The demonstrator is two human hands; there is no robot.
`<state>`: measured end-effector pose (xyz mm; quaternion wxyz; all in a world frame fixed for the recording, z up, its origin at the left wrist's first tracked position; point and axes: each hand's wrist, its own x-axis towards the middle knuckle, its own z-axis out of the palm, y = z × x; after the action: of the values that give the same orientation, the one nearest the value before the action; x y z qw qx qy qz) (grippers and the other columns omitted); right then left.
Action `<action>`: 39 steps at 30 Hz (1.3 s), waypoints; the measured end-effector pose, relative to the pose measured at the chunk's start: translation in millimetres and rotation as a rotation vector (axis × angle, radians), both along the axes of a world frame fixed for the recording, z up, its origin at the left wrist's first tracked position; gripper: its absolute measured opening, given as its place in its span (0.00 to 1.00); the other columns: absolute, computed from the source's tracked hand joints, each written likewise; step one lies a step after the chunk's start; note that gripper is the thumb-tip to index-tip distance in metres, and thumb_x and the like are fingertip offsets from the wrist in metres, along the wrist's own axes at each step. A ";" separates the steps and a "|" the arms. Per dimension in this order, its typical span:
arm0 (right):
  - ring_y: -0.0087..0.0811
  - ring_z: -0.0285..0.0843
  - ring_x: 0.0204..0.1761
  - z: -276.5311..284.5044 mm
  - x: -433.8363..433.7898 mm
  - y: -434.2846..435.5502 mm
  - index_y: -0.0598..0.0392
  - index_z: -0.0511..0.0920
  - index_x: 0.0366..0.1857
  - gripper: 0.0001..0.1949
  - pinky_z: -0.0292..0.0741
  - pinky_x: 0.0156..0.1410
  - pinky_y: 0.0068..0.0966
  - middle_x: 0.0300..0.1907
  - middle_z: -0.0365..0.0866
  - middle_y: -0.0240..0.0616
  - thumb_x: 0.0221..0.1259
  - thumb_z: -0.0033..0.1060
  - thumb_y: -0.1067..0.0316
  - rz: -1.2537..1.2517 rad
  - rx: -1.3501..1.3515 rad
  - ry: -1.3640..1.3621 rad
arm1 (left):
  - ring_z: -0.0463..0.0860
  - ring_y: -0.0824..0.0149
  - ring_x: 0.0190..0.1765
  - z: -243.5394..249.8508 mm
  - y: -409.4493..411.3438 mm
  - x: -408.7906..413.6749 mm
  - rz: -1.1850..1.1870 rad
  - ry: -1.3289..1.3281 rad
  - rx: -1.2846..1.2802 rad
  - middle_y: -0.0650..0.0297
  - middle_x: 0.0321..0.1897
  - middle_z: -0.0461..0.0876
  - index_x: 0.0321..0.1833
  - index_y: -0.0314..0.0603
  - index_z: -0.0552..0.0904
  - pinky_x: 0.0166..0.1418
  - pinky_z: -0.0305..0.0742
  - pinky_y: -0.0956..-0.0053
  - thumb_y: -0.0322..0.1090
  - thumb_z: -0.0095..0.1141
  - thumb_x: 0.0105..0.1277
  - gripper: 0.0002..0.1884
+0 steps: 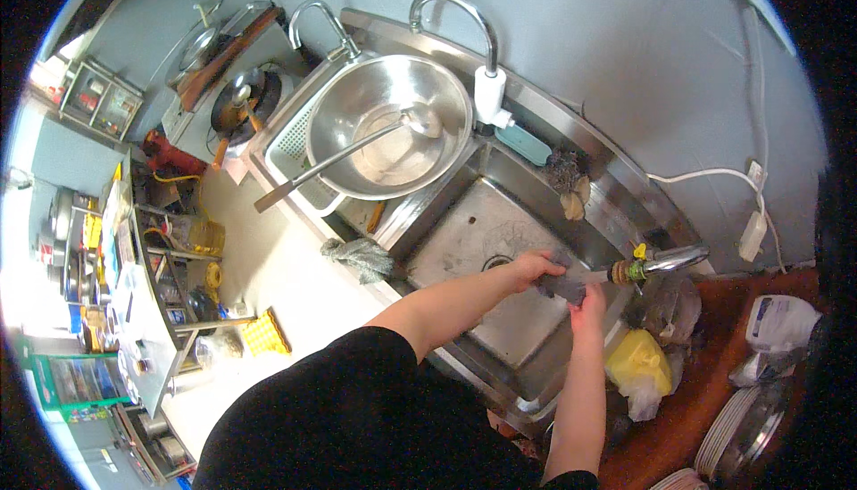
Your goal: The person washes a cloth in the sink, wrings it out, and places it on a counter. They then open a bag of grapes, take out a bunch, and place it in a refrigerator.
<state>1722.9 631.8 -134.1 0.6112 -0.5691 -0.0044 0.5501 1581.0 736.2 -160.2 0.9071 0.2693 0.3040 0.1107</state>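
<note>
My left hand and my right hand grip a dark grey cloth between them, above the right sink basin. The cloth is bunched, so its full shape cannot be told. Just right of it, the end of a chrome tap with bands wound around its spout points at the cloth. A pale streak that looks like running water joins the two. Below my left hand, the drain is partly covered by my arm.
A large steel bowl with a long-handled ladle stands over a white drainer basket. A grey rag lies on the sink's front edge. Behind the basin are a dark scrubber and a tap with a white body. Stacked plates stand right.
</note>
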 end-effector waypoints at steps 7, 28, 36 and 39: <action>0.29 0.73 0.43 6.6 11.9 -5.0 0.45 0.71 0.49 0.14 0.69 0.35 0.25 0.47 0.74 0.27 0.59 0.52 0.62 -0.009 -0.216 -0.003 | 0.74 0.74 0.31 -2.0 5.3 -2.5 0.283 0.138 -0.081 0.71 0.35 0.78 0.46 0.52 0.74 0.34 0.68 0.78 0.40 0.52 0.63 0.10; 0.32 0.74 0.44 -8.0 -37.3 15.4 0.55 0.69 0.47 0.14 0.72 0.46 0.25 0.45 0.74 0.35 0.58 0.53 0.68 -0.076 0.052 -0.153 | 0.76 0.56 0.43 27.1 -23.2 -1.4 -0.017 0.559 0.571 0.50 0.39 0.78 0.45 0.40 0.76 0.46 0.71 0.64 0.49 0.52 0.59 0.20; 0.27 0.67 0.36 33.3 -111.5 -1.3 0.55 0.70 0.31 0.08 0.64 0.44 0.24 0.31 0.70 0.31 0.55 0.58 0.66 0.162 -0.093 -0.800 | 0.79 0.62 0.36 -41.2 -6.4 18.1 -0.150 0.300 -0.142 0.57 0.35 0.79 0.38 0.32 0.77 0.36 0.75 0.68 0.33 0.49 0.59 0.11; 0.33 0.65 0.32 63.7 -136.1 -0.9 0.57 0.65 0.24 0.11 0.64 0.40 0.27 0.27 0.65 0.37 0.51 0.60 0.69 0.161 0.097 -1.128 | 0.79 0.61 0.34 -51.0 1.3 6.2 -0.383 0.237 0.052 0.56 0.36 0.79 0.40 0.33 0.75 0.35 0.75 0.69 0.32 0.46 0.60 0.10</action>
<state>1586.9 631.0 -70.5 0.4959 -0.7437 -0.3987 0.2051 1587.2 737.5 -211.2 0.8622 0.3567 0.3487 -0.0882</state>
